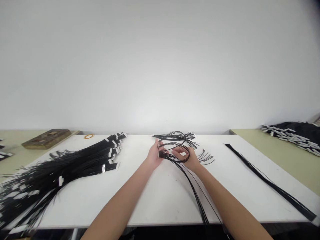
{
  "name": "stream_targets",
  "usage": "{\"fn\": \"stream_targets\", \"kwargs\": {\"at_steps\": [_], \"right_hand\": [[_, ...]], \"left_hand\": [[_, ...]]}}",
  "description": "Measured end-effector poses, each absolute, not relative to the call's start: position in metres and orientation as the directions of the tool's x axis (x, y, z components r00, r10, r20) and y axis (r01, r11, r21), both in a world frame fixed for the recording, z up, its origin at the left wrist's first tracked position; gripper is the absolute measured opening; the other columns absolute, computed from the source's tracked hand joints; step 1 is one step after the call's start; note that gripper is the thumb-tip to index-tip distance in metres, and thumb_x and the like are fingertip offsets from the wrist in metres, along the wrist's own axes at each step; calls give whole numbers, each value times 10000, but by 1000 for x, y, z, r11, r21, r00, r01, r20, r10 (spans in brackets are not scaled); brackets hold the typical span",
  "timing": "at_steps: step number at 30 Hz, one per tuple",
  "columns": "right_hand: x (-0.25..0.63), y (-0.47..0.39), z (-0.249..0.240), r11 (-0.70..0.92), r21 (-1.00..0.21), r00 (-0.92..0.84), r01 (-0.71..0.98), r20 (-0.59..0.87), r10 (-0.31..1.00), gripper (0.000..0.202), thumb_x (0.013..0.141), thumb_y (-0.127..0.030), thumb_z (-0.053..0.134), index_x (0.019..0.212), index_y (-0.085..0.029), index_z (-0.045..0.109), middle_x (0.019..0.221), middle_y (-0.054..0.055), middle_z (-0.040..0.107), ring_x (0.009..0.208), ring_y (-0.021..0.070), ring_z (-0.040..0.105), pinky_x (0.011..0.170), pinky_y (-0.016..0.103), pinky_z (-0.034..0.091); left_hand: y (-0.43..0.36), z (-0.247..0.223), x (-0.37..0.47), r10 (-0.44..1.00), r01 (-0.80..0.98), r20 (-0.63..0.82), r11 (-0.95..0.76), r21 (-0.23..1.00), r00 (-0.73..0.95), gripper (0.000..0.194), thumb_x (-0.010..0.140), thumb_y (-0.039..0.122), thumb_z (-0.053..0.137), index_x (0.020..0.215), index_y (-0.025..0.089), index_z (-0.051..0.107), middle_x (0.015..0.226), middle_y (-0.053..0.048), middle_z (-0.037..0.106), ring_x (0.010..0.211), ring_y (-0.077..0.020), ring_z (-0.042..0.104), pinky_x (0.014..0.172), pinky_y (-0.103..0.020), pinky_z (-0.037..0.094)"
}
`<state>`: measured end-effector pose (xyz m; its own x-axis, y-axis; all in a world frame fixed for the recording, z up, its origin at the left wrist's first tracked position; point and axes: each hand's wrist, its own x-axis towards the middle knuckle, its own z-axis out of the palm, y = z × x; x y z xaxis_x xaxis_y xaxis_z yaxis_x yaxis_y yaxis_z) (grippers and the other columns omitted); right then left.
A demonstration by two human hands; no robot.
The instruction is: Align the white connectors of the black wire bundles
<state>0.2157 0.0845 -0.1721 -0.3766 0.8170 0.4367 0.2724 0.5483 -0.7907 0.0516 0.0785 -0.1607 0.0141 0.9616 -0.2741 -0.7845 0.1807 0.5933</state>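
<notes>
My left hand (155, 154) is closed on the connector end of a black wire harness (193, 185), thumb pointing up. From there the wires bend in loops to the right, and several strands hang down over the table's front edge. My right hand (186, 157) has its fingers curled at the looped wires, thumb and index finger pinching some of them. Just beyond both hands lies another bundle of black wires (175, 136), its loose ends fanned to the right. Which individual wires sit between my right fingertips is hard to make out.
A large pile of black wire harnesses with white connectors (82, 166) covers the white table's left side. On the right lies one long black harness (270, 181). A roll of yellow tape (88, 136), a brown block (47, 138) and more harnesses (295, 135) are farther out.
</notes>
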Motion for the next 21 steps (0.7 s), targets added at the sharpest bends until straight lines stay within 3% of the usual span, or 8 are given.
{"fn": "stream_targets", "kwargs": {"at_steps": [5, 10, 17, 21], "right_hand": [[205, 83, -185, 616, -745, -410, 255, 494, 767, 156, 818, -314, 579, 849, -191, 670, 832, 35, 676, 683, 154, 590, 595, 249, 460], [203, 85, -188, 660, -700, -434, 274, 522, 734, 185, 852, -280, 530, 753, -199, 664, 730, 16, 657, 638, 140, 581, 525, 225, 427], [206, 77, -180, 716, -606, -396, 347, 597, 698, 206, 883, -305, 480, 834, -203, 652, 801, 44, 648, 746, 174, 574, 681, 282, 425], [206, 72, -176, 712, -590, -388, 381, 597, 702, 243, 881, -341, 462, 788, -205, 641, 749, 56, 621, 719, 187, 538, 682, 298, 393]], "left_hand": [[78, -162, 54, 963, -740, -270, 171, 650, -14, 369, 837, 506, 492, 686, 169, 469, 432, 74, 293, 420, -104, 417, 510, -235, 430], [79, -164, 56, 970, -716, -231, 107, 690, -77, 380, 834, 511, 496, 674, 167, 467, 433, 81, 275, 411, -84, 373, 524, -228, 439], [78, -168, 58, 979, -692, -175, 53, 720, -108, 393, 779, 535, 568, 681, 163, 485, 454, 85, 266, 438, -77, 356, 561, -240, 460], [78, -170, 60, 982, -681, -153, 38, 731, -109, 408, 743, 550, 602, 691, 164, 481, 463, 89, 262, 436, -72, 340, 526, -229, 437]]}}
